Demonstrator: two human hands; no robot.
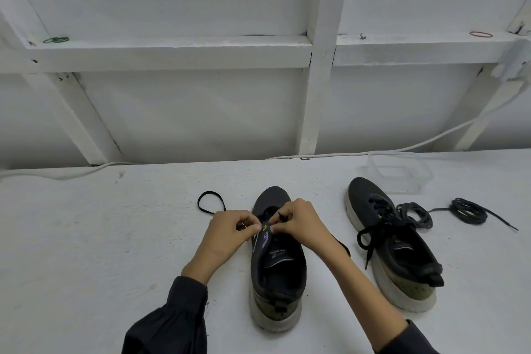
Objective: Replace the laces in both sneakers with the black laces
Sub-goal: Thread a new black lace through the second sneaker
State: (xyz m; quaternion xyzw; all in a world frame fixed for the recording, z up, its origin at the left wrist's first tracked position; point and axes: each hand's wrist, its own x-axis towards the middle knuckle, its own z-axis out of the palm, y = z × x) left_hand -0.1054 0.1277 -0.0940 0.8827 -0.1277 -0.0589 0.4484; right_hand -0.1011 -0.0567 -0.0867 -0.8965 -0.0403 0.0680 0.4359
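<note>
Our left hand (230, 231) and right hand (298, 221) pinch the black lace (211, 204) at the near sneaker (277, 264), its loop trailing left on the white table (100, 238). The second sneaker (393, 241) stands rightward, beside coiled laces (468, 211).

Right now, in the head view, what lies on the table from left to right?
Flat black lace, looped → black mesh sneaker being laced → black mesh sneaker with a tied bow → coiled dark round lace.
</note>
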